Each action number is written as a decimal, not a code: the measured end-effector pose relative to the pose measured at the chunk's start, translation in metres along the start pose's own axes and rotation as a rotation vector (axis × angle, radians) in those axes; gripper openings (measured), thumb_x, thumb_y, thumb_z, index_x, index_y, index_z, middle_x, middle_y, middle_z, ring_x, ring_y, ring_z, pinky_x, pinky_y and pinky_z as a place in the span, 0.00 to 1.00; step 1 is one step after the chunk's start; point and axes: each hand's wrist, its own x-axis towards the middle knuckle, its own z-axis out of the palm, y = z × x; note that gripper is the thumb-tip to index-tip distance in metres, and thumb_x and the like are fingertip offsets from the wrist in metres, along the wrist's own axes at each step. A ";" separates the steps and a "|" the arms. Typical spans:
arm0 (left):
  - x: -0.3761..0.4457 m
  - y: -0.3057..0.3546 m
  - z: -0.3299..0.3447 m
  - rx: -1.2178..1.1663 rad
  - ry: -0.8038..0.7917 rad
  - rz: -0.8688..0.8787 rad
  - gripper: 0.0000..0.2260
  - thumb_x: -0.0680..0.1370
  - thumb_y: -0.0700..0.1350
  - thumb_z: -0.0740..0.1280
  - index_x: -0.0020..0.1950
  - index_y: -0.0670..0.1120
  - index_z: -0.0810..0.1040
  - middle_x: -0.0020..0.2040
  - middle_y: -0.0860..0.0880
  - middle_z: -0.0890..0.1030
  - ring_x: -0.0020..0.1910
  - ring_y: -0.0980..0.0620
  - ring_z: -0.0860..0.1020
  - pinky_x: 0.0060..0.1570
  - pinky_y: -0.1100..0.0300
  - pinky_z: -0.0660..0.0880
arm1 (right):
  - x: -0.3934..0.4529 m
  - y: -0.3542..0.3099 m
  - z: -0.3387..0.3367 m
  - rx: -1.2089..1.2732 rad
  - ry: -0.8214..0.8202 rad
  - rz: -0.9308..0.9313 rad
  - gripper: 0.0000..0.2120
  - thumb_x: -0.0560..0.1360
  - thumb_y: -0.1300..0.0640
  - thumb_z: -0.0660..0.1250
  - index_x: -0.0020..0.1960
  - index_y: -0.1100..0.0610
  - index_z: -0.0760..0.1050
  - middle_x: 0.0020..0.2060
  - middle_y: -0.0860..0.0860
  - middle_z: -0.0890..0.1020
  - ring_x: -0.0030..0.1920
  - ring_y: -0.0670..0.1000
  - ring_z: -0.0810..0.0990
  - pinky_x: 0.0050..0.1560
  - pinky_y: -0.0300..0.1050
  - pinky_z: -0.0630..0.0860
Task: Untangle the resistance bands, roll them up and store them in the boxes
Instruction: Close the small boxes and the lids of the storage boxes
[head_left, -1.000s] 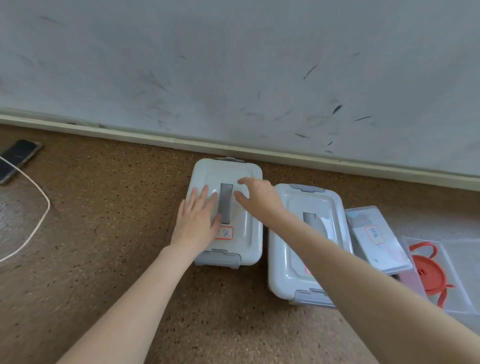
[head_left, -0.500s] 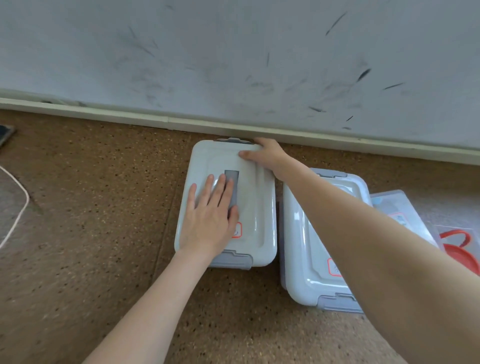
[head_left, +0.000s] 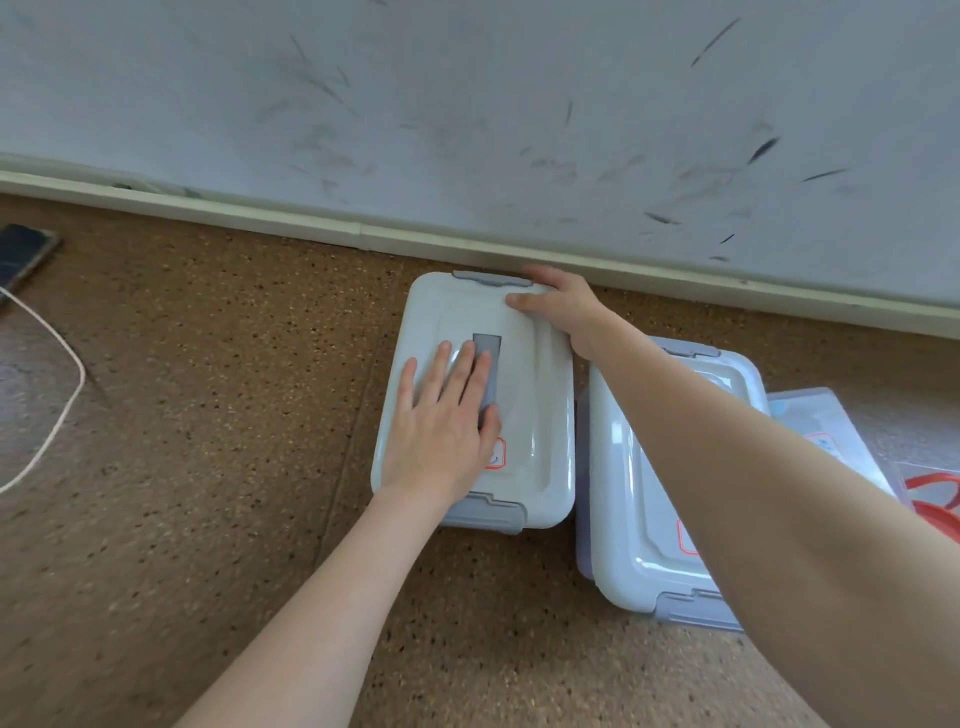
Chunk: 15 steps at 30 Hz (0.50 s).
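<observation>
Since a second ago your right hand (head_left: 563, 306) has moved from the lid's middle to the far end of the left box (head_left: 540, 415), by the grey latch (head_left: 491, 279); its thumb lies on the lid and its fingers curl over the far edge. Your left hand (head_left: 441, 431) stays flat on that lid, fingers straight across the grey handle (head_left: 488, 364), holding nothing. Just right of it on the floor (head_left: 182, 441) sits the second closed box (head_left: 623, 493). A red resistance band (head_left: 935, 501) lies at the right edge, beside a clear lid (head_left: 826, 431).
</observation>
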 end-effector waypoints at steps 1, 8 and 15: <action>0.000 0.000 0.001 0.001 0.005 -0.002 0.27 0.79 0.55 0.41 0.77 0.47 0.46 0.78 0.48 0.51 0.77 0.48 0.46 0.72 0.47 0.38 | 0.000 0.000 0.000 -0.011 -0.017 0.003 0.24 0.70 0.59 0.73 0.65 0.55 0.73 0.60 0.55 0.77 0.56 0.54 0.77 0.57 0.47 0.75; 0.000 -0.003 0.002 -0.021 -0.010 0.008 0.26 0.81 0.55 0.45 0.77 0.48 0.47 0.78 0.50 0.50 0.77 0.50 0.45 0.73 0.49 0.38 | -0.008 0.001 0.008 -0.320 0.126 -0.081 0.19 0.74 0.54 0.68 0.64 0.53 0.74 0.64 0.56 0.73 0.66 0.58 0.68 0.67 0.51 0.66; 0.000 0.003 -0.002 0.040 -0.061 0.050 0.25 0.81 0.55 0.46 0.77 0.50 0.45 0.78 0.52 0.49 0.77 0.52 0.43 0.73 0.50 0.37 | -0.021 -0.009 -0.007 -0.665 0.062 -0.042 0.22 0.76 0.57 0.63 0.70 0.55 0.67 0.71 0.56 0.62 0.70 0.59 0.60 0.69 0.49 0.61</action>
